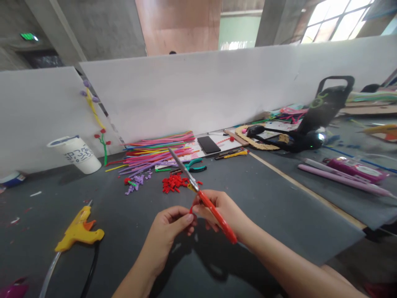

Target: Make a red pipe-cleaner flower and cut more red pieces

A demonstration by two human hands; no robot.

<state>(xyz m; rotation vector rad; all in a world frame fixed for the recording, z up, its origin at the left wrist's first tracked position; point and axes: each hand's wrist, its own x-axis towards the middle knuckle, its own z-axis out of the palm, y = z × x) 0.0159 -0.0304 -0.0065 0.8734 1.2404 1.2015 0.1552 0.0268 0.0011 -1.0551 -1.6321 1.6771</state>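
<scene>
In the head view my left hand (pixel 173 227) is closed, pinching a short red pipe cleaner piece (pixel 191 209) between thumb and fingers. My right hand (pixel 217 207) meets it there, its fingertips at the same red piece. Scissors with red handles (pixel 218 217) rest in my right hand, silver blades together and pointing up and away to the left. Just beyond my hands lies a pile of cut red pieces (pixel 175 183). To its left are cut purple pieces (pixel 136 183). My fingers partly hide the red piece.
A yellow glue gun (pixel 79 229) lies at left, near a white cup (pixel 79 155). Behind are a bundle of colored pipe cleaners (pixel 155 153), teal-handled pliers (pixel 195 165), a black phone (pixel 209 144) and a yellow cutter (pixel 235 153). A black lamp (pixel 322 111) stands right, before a white partition (pixel 198 91).
</scene>
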